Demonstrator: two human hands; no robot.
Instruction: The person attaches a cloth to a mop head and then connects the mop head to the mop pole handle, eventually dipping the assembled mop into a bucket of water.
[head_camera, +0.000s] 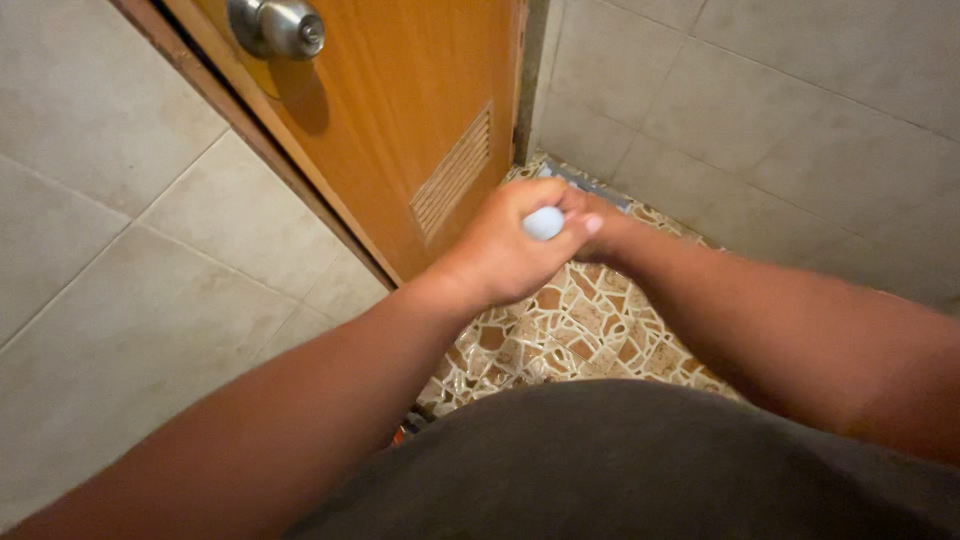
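One left hand (500, 250), fingers curled tight around one small pale blue rounded object (544, 223), held above the floor near its far corner. One right hand (592, 228), mostly hidden behind the left; its fingers touch the same object, but whether they are clamped on it cannot be told. One floor (590, 330) of broken-tile mosaic, brown and cream. One orange-brown wooden door (400, 110) along the floor's left edge, with one round metal knob (280, 27) and one slatted vent (452, 172) low in the panel. Grey tiled walls (780, 130) on the left and right sides. No packages, labels or signs visible.
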